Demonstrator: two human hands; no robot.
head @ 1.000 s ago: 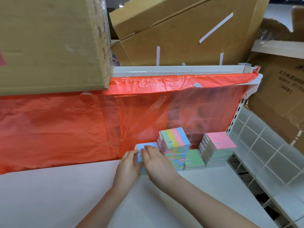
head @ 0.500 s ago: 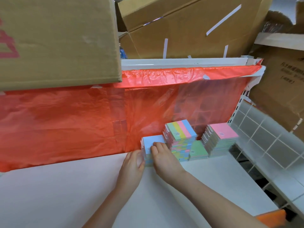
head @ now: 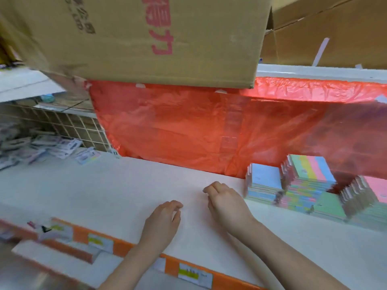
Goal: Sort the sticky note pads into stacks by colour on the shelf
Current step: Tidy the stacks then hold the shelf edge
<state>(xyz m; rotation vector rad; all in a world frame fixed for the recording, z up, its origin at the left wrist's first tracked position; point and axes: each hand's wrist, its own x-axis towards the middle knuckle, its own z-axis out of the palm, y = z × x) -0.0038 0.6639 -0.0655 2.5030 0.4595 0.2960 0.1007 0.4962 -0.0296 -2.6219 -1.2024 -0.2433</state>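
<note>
Four stacks of sticky note pads stand at the right of the white shelf: a blue stack, a striped multicolour stack, a low green stack and a pink stack cut by the frame edge. My right hand hovers over the shelf just left of the blue stack, fingers loosely curled, holding nothing. My left hand lies further left and nearer the front edge, fingers relaxed and empty.
A red plastic sheet hangs behind the shelf. A big cardboard box overhangs from above. Left of a wire grid divider lies a heap of small packets. An orange price strip runs along the shelf front.
Both hands have let go of the blue stack and drawn back to the left over the bare shelf. The camera has swung left, bringing the wire divider and packets into view.
</note>
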